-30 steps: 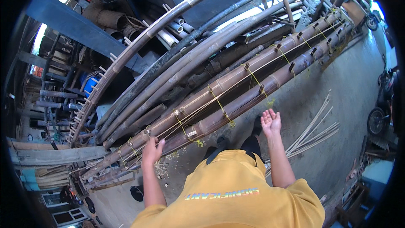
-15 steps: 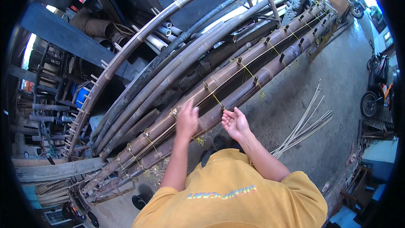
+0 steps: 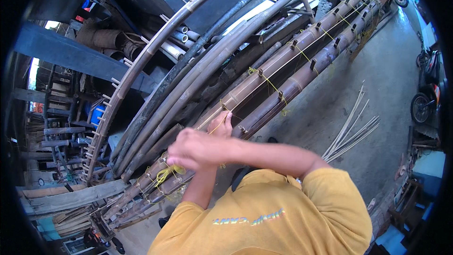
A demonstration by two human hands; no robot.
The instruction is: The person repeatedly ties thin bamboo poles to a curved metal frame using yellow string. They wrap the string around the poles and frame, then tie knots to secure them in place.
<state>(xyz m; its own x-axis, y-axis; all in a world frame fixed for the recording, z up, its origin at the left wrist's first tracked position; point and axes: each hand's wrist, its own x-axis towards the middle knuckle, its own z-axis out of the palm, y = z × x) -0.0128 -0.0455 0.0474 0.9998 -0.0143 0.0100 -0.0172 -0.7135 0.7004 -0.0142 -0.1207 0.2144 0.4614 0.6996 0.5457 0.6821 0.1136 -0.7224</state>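
Two long bamboo poles lie side by side in front of me, a far pole (image 3: 273, 68) and a near pole (image 3: 292, 85), joined at intervals by yellow string (image 3: 164, 174) and set with short dark pegs (image 3: 313, 64). My right hand (image 3: 192, 148) crosses over my left forearm, closed in a fist, with a loose bundle of the string hanging below it. My left hand (image 3: 221, 123) is at the far pole beside a peg, its thumb raised and a strand of the string running across it; its fingers are partly hidden, but look closed on the strand.
Thin split strips (image 3: 351, 132) lie on the concrete floor at the right. Beyond the poles, long curved bamboo lengths (image 3: 207, 73) and a pegged arched bamboo piece (image 3: 123, 85) are stacked. Motorcycles (image 3: 422, 106) stand at the far right.
My right hand has swung left from the near pole, across my left arm, and closed. My left hand has shifted slightly right and up along the far pole. The view has moved slightly.
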